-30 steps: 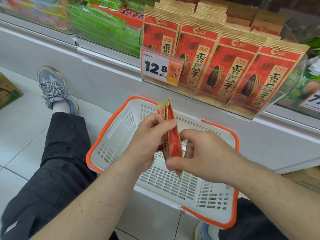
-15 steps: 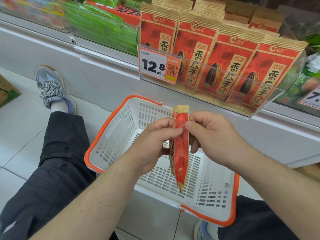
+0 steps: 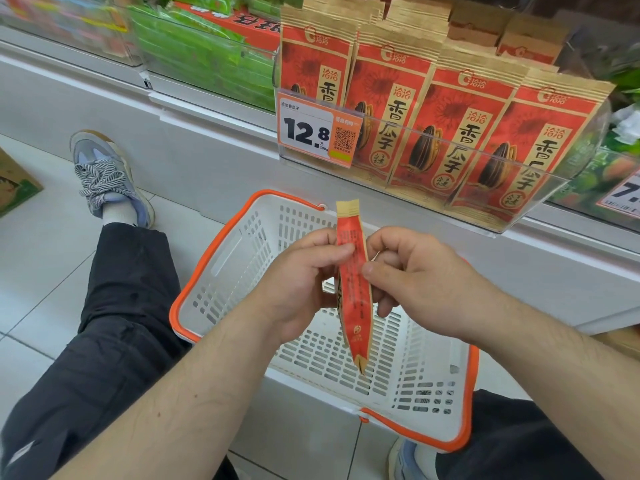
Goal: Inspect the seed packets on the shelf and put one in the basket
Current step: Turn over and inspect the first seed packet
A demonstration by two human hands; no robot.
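Observation:
A red and tan seed packet (image 3: 355, 282) hangs upright and edge-on above the white basket with orange rim (image 3: 214, 258). My left hand (image 3: 301, 285) pinches the packet's upper part from the left, thumb against its side. My right hand (image 3: 412, 271) pinches it from the right, fingers curled behind it. The basket holds nothing and stands on the floor between my legs. Several matching seed packets (image 3: 450, 129) stand in a row behind a clear plastic shelf front.
An orange price tag reading 12.8 (image 3: 318, 133) hangs on the shelf front. Green packets (image 3: 201, 53) fill the shelf section to the left. My left leg in dark trousers and a grey shoe (image 3: 107, 178) stretch across the white tiled floor. A cardboard box (image 3: 15, 185) lies at far left.
The packet has turned from tilted to upright and edge-on. My right hand rose from its lower edge to its upper side. The view moved slightly closer.

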